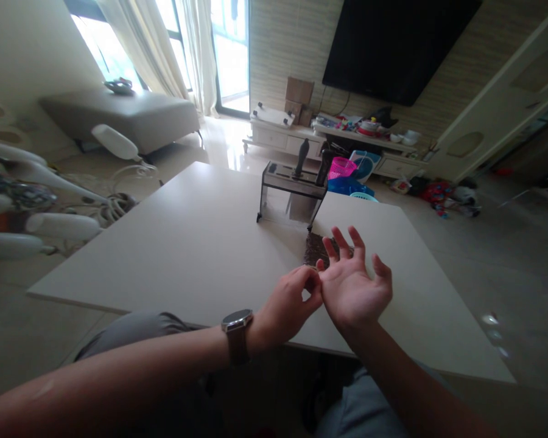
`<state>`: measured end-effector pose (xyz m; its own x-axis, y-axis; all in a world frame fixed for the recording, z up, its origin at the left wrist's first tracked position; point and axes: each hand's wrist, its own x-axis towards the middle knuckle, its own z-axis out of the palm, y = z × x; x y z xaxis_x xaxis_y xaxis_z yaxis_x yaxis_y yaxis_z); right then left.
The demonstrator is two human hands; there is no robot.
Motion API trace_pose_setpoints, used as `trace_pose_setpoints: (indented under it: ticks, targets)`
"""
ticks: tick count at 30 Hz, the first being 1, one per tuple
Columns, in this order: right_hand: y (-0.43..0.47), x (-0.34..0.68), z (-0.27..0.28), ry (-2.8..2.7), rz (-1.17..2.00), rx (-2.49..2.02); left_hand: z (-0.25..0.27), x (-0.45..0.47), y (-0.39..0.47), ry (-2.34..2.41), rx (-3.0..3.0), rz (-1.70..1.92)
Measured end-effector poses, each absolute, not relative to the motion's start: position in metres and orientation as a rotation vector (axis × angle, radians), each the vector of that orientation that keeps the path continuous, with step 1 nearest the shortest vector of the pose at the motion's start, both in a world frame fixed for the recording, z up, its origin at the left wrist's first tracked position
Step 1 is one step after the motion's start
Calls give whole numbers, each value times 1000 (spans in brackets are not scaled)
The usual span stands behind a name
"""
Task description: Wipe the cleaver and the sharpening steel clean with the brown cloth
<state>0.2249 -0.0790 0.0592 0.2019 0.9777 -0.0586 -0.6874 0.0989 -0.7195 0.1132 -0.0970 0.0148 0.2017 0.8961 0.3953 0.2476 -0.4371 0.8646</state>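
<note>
My right hand is turned palm up above the near side of the table, its fingers spread and curved, holding nothing. My left hand has thumb and fingertips pinched together against the outer edge of the right palm; whether anything small is between them is hidden. A watch with a brown strap is on the left wrist. Behind the hands lies a dark brown textured piece, partly covered by the right fingers. Farther back stands a see-through knife block with black-handled knives upright in it.
The white table spans the view. Past its far edge are a pink basket and a low cabinet below a wall television. A chandelier-like lamp is at left, near a grey bench.
</note>
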Motion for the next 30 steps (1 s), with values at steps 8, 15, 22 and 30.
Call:
trace_pose_setpoints:
  ticks: [8, 15, 22, 30]
  targets:
    - [-75, 232, 64, -418, 1386, -708, 20, 111, -101, 973, 1636, 1258]
    - [-77, 232, 63, -437, 1384, -711, 19, 109, -104, 981, 1807, 1296]
    - [-77, 227, 58, -453, 1330, -730, 11, 111, -100, 1033, 1988, 1259]
    - [-78, 226, 61, -457, 1334, -711, 13, 115, -99, 1072, 1940, 1270]
